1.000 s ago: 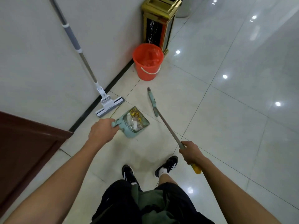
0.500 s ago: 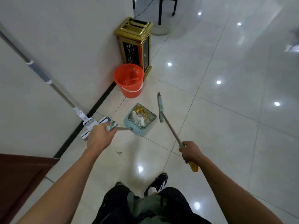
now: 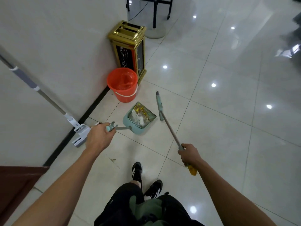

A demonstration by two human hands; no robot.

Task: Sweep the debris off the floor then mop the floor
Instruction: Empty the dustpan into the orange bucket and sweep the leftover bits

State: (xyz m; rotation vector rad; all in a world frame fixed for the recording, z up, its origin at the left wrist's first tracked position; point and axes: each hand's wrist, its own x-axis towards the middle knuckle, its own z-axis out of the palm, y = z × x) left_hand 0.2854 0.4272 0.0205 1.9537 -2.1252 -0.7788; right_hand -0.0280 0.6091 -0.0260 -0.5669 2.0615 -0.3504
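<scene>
Left hand (image 3: 99,137) clenched on loaded dustpan (image 3: 138,119) handle, right hand (image 3: 189,154) on broom (image 3: 169,128) shaft. Bin (image 3: 128,48) dead ahead, beyond bucket (image 3: 122,84); left nearer.

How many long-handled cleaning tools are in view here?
3: mop leaning on the wall; dustpan in the left hand; broom in the right hand.

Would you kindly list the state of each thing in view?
Left hand: grips dustpan handle.
Right hand: grips broom handle.
Teal plastic dustpan: loaded with debris.
Teal long-handled broom: beside dustpan.
Orange plastic bucket: upright, open.
Grey flat mop: leaning against wall.
Gold bin: upright.
</scene>
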